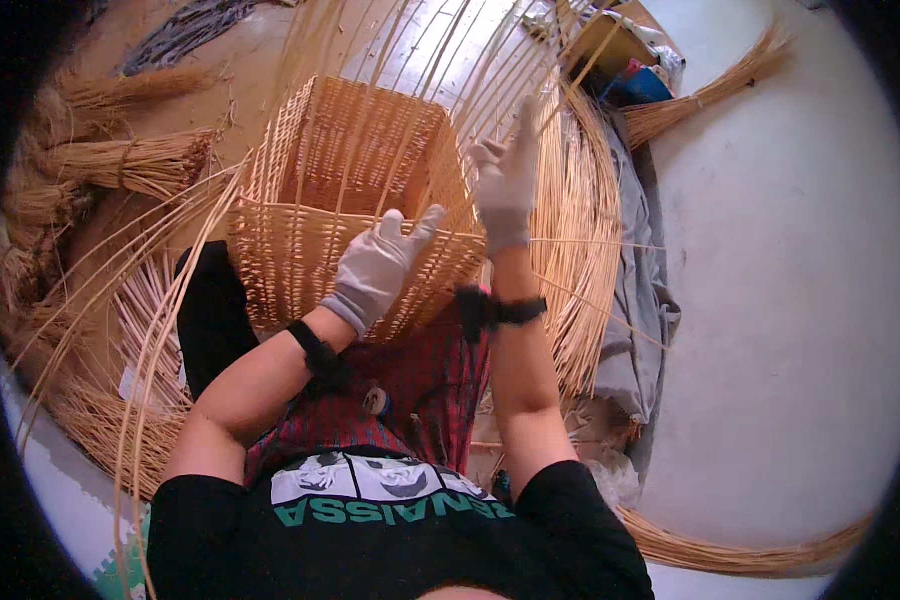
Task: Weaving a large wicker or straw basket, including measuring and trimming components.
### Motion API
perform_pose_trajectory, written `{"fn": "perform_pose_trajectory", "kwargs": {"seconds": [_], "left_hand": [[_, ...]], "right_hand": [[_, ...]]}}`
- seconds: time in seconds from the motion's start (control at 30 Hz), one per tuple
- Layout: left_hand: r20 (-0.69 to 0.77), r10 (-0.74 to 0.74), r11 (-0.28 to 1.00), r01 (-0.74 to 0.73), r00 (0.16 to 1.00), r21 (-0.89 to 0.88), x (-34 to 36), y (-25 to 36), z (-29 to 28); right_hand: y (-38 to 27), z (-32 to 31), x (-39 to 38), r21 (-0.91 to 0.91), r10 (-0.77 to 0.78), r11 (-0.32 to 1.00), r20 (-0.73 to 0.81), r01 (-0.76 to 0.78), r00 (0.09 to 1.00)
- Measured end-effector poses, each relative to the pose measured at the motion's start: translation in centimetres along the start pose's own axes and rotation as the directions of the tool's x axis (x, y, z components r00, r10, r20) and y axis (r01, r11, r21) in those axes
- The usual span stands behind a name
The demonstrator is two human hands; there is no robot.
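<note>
A square wicker basket (270, 250) of tan woven rods stands tilted in front of me, its mouth facing up and away. Long unwoven rods (390, 70) rise from its rim and fan outward. My left hand (375, 265), in a pale glove, rests against the near wall just under the rim, thumb and forefinger apart. At the basket's right corner is my right hand (507, 185), also gloved. Its fingers stretch upward among the loose rods, slightly blurred, with the thumb apart. I see no rod clearly gripped in either hand.
Bundles of tan stalks (130, 163) lie at the left. A long heap of peeled rods (575, 250) sits on grey cloth (632, 330) to the right. Farther right are a tied bundle (710, 100) and a blue container (645, 86). More rods (740, 550) curve across the lower right.
</note>
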State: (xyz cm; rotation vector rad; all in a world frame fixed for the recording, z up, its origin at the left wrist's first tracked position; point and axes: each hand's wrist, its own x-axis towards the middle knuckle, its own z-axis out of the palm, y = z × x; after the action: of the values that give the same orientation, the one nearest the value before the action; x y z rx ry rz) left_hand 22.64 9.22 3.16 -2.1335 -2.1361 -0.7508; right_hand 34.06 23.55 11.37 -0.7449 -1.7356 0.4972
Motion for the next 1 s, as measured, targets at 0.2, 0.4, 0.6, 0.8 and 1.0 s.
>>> {"fn": "perform_pose_trajectory", "kwargs": {"seconds": [0.2,0.4,0.6,0.8,1.0], "left_hand": [[0.048,0.008,0.995,-0.013,0.999,0.103,0.2,0.4,0.2],[-0.329,-0.060,0.819,-0.143,0.942,-0.556,-4.3,-5.1,-0.9],[-0.123,-0.832,-0.061,-0.309,0.541,-0.949,-9.9,-15.8,-4.0],[-0.135,-0.881,0.153,0.003,0.454,-0.988,-11.7,-17.4,-6.8],[-0.490,-0.738,0.525,-0.061,0.463,-0.849,-10.7,-18.4,-7.2]], "right_hand": [[2.1,-10.3,-14.5,0.234,0.686,0.728,-0.218,-0.645,0.694],[-3.4,-4.2,-13.1,0.199,0.614,0.730,0.231,-0.654,0.755],[-7.9,5.7,-15.8,-0.038,0.071,0.997,0.595,-0.060,0.801],[-13.6,16.8,-10.2,-0.252,-0.266,0.855,0.539,0.454,0.799],[-10.0,22.0,-9.4,-0.416,-0.247,0.606,0.711,0.678,0.658]]}}
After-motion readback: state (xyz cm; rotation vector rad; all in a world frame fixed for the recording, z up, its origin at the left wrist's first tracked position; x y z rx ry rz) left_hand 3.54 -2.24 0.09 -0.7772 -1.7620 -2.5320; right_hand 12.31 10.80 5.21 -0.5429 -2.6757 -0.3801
